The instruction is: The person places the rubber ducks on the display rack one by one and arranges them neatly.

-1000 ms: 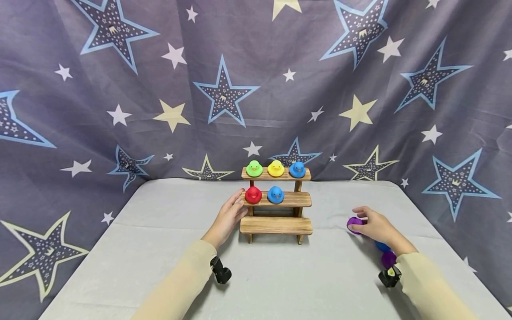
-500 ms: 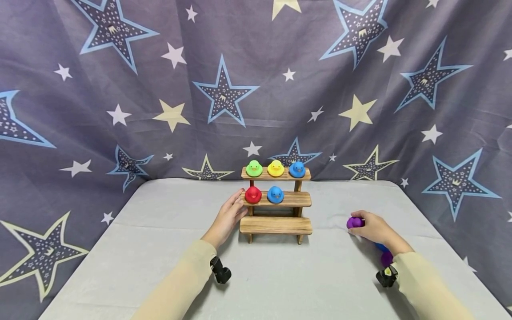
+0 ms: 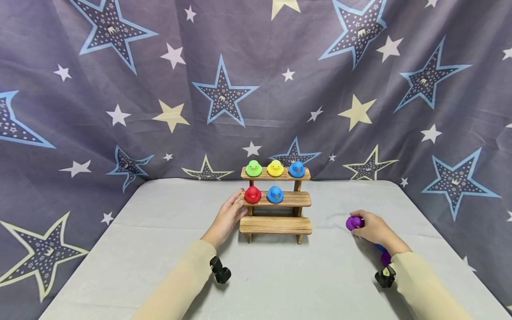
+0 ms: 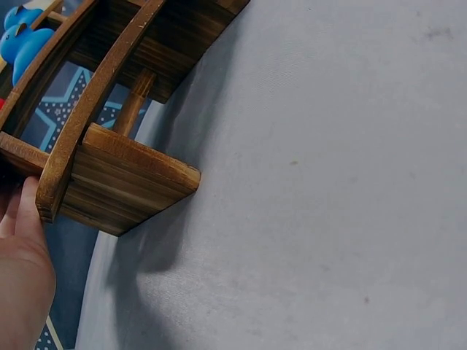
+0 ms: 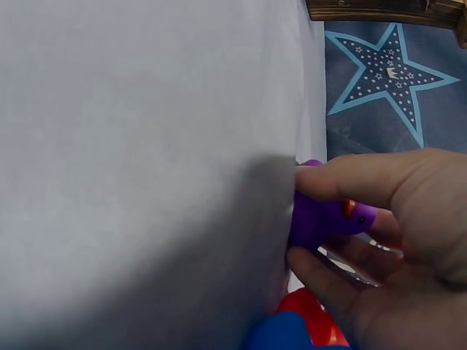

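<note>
My right hand [image 3: 374, 227] pinches a purple rubber duck [image 3: 354, 223] low over the right side of the table. In the right wrist view, thumb and fingers lie on either side of this purple duck [image 5: 317, 219], its orange beak showing. My left hand [image 3: 226, 218] holds the left end of the middle board of a three-tier wooden display stand [image 3: 276, 225]; in the left wrist view its digits reach partly behind the wood. On the top tier sit a green duck [image 3: 254, 168], a yellow duck [image 3: 275, 168] and a blue duck [image 3: 297, 169]. The middle tier bears a red duck [image 3: 253, 194] and another blue duck [image 3: 275, 194].
Beneath the right forearm lie more ducks, a purple one [image 3: 386, 258] among them, partly hidden. A red duck [image 5: 315, 315] and a blue one [image 5: 281, 332] show below the right hand in its wrist view. A star-patterned curtain [image 3: 224, 146] hangs behind the table [image 3: 280, 280].
My right fingers have closed round the purple duck and turned it slightly, the hand shifting a little left. The left hand and the stand stay as they were.
</note>
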Tool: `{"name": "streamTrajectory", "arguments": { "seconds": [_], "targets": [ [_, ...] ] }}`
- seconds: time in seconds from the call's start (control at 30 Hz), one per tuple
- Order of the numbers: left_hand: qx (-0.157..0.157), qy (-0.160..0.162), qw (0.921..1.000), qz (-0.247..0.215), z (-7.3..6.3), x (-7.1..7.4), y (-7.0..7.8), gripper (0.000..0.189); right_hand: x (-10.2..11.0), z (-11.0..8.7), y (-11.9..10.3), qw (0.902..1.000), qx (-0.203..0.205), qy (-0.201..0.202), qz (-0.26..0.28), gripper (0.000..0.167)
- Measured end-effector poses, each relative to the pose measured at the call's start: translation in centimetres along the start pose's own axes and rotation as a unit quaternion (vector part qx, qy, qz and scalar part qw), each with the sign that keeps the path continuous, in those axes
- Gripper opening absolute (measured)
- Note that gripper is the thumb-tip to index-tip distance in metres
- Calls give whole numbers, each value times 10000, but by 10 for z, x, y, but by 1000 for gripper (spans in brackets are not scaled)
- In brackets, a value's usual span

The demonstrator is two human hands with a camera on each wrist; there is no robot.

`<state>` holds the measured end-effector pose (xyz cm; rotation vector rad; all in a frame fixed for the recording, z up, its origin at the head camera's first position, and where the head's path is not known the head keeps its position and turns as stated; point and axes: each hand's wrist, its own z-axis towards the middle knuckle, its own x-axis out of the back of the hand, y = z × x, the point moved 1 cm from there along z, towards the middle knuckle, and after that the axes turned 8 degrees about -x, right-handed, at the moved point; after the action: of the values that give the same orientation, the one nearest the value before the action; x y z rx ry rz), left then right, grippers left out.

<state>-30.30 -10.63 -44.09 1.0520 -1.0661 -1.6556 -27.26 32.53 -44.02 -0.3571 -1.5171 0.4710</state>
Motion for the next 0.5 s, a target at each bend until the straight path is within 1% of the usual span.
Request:
{"name": "streamTrajectory", "arguments": {
  "seconds": [0.3,0.5],
  "targets": [
    [-9,-13,10000,14,0,0,0,56,0,-2,1,10000,54,39,66,53],
    [-18,6,10000,-12,0,0,0,56,2,-2,1,9998,-2,73,162,54]
  ]
}}
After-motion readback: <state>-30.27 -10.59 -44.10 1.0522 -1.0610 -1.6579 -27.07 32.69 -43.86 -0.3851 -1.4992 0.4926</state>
